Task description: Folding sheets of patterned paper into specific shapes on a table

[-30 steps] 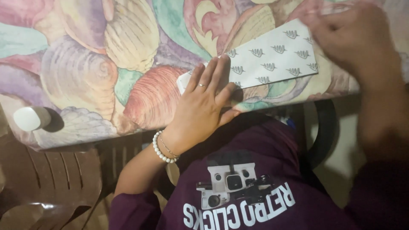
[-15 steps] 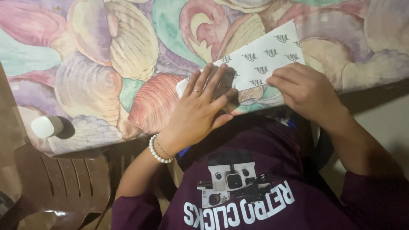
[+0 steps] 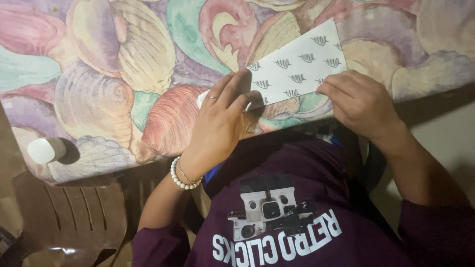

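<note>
A person seated at a table looks down at their own two hands, which work on a sheet of white paper printed with rows of small dark leaf-like marks. The paper lies flat on a tablecloth covered in large painted seashells in pink, purple, green and cream.

The left hand lies palm down with its fingers stretched out flat and close together, pressing on the near left corner of the paper. It grips nothing; it simply holds the sheet down. A ring sits on one finger, and a bracelet of white beads circles the wrist. Just under the fingers, on the side away from the right hand, a bit of white edge sticks out, though it is unclear whether this is a folded part of the same paper.

The right hand is curled, with its fingertips bent down onto the paper's near right corner. The fingers pinch or press at the edge; the pictures do not show clearly whether they have hold of it or only push on it.

The paper stretches between the two hands and away from them, up and across the table, slanting slightly.

Well off beyond the left hand, near the table's edge, stands a small white rounded object. Below it, beside the person's left arm, is a brown plastic chair. The person wears a dark purple shirt with a printed camera picture on the chest.
</note>
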